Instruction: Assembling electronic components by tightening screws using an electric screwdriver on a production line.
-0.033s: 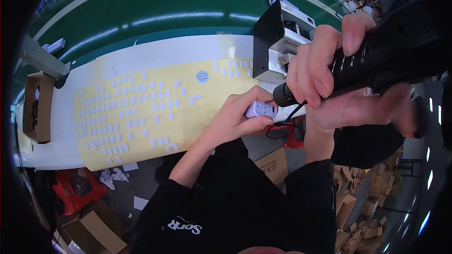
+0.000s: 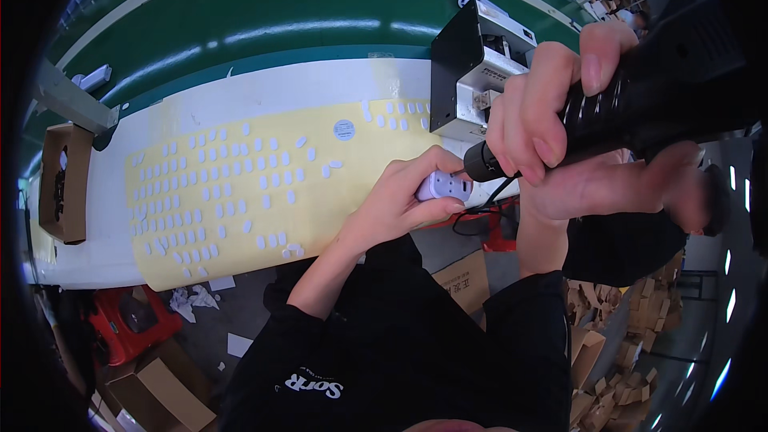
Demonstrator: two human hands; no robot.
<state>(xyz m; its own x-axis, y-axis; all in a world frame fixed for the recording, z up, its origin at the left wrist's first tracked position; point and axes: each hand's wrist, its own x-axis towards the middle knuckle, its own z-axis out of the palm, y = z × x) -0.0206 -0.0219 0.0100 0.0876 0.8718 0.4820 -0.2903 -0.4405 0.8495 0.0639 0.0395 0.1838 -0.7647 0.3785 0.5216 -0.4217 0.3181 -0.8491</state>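
L hand (image 2: pixel 404 200) closed round small white part (image 2: pixel 445 186), just right of yellow sheet (image 2: pixel 240 192). R hand (image 2: pixel 552 112) gripped on black driver (image 2: pixel 640 88), tip at part, right of sheet.

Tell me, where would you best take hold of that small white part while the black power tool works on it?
Probably by its rounded left end, coming from the left, as the left hand does now. The small white part lies lengthwise, its holed face up and its right end toward the tip of the black power tool, held by the right hand. Gripping the far end likely keeps fingers away from the tip.
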